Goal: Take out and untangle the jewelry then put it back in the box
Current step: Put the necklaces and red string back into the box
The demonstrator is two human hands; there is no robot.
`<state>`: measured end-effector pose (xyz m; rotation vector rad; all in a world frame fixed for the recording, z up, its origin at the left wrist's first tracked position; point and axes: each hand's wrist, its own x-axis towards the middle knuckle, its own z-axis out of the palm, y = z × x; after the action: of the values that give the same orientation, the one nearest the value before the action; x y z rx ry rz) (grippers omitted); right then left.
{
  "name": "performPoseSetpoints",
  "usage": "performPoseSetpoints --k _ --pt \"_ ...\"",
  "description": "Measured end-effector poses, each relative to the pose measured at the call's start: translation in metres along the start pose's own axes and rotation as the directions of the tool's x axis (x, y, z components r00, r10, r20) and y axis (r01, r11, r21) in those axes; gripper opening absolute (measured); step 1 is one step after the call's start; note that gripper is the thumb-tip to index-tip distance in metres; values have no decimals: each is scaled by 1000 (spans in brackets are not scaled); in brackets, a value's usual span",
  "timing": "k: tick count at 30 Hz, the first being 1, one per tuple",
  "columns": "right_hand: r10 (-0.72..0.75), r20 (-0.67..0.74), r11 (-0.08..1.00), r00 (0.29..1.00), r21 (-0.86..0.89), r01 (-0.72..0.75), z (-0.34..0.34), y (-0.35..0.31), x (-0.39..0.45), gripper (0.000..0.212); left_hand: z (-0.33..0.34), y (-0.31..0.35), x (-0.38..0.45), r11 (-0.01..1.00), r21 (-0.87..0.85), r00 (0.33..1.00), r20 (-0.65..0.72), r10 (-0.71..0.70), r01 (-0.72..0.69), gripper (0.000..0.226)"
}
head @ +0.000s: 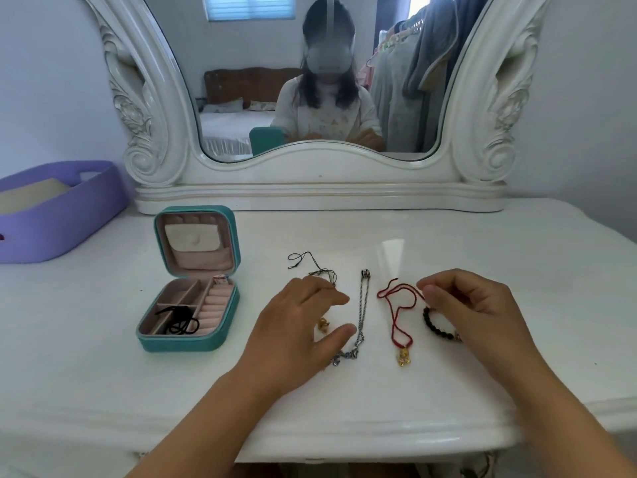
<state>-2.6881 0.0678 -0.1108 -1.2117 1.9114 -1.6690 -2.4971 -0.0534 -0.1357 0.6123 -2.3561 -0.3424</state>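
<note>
A teal jewelry box (179, 341) stands open at the left of the white dressing table, with a black cord (181, 320) in its tray. My left hand (296, 326) hovers with fingers spread over a thin black cord necklace (310, 263) and its gold charm (324, 325). A silver chain (362, 312) lies straight just right of that hand. Beside it lies a red cord necklace (394, 315) with a gold pendant (404, 358). My right hand (472, 305) pinches the red cord's upper end and partly covers a black bead bracelet (436, 327).
A lilac basket (86, 215) sits at the far left. The large white mirror frame (320, 198) stands along the back of the table (448, 391). The table's curved front edge runs close under my forearms.
</note>
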Motion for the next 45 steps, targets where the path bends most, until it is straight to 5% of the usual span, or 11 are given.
performPoseSetpoints --k 10,15,18,22,26,28,37,45 --pt "43 -208 993 977 113 -19 -30 21 -4 18 15 -4 6 989 -38 989 -31 -142 140 37" --pt "50 -238 987 970 158 -13 -32 27 -3 18 14 -11 7 960 -69 952 -123 -280 273 19" --pt "34 -172 993 985 113 -15 -29 27 -3 17 15 -8 8 957 -57 954 -80 -290 286 23" --pt "-67 55 978 996 -196 76 -15 20 -6 7 19 -3 6 981 5 973 129 -192 193 55" --pt "-101 347 819 932 -503 276 2 17 -9 55 19 -4 4 989 25 974 174 -145 143 60" --pt "-88 431 756 898 -558 342 6 17 -10 62 19 -5 4 988 -5 977 150 -150 153 54" --pt "-221 416 699 882 -563 441 9 30 -10 26 15 -11 3 966 -105 971 -14 -241 238 37" --pt "-211 370 695 905 -594 405 15 28 -12 26 15 4 -5 999 8 986 159 -44 43 40"
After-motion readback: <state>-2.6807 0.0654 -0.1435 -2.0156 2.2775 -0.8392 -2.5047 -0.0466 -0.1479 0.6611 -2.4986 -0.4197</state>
